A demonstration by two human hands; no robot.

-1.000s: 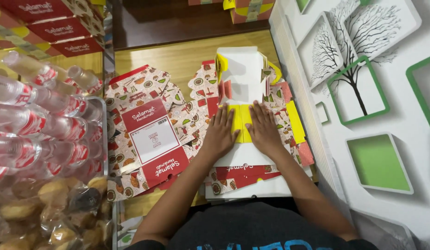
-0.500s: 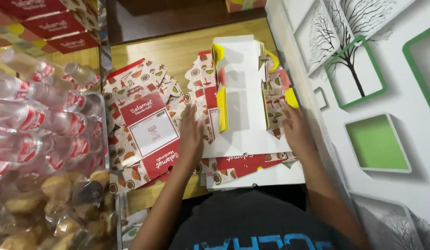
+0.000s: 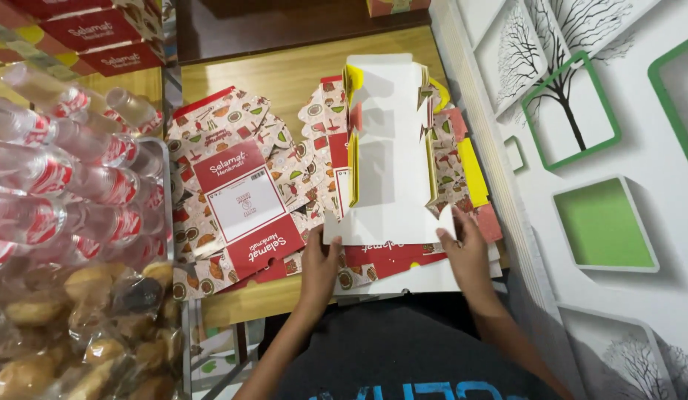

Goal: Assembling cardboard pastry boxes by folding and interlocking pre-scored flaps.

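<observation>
A white cardboard box blank (image 3: 388, 159) lies printed side down on a stack of flat blanks, its two long side flaps folded upright and showing yellow edges. My left hand (image 3: 319, 267) grips its near left corner. At the near right corner my right hand (image 3: 467, 252) holds the front flap. Both hands sit at the table's front edge. Under the blank lies a stack of red, yellow and patterned flat box blanks (image 3: 462, 167).
A second stack of flat patterned blanks with red panels (image 3: 240, 196) lies to the left on the wooden table (image 3: 284, 74). Plastic water bottles (image 3: 55, 178) and wrapped buns (image 3: 70, 333) fill the left. A white wall with tree pictures and green frames (image 3: 596, 148) stands close on the right.
My hands moved from pressing the blank's middle outward and back to its near corners. The side flaps, flat before, now stand upright.
</observation>
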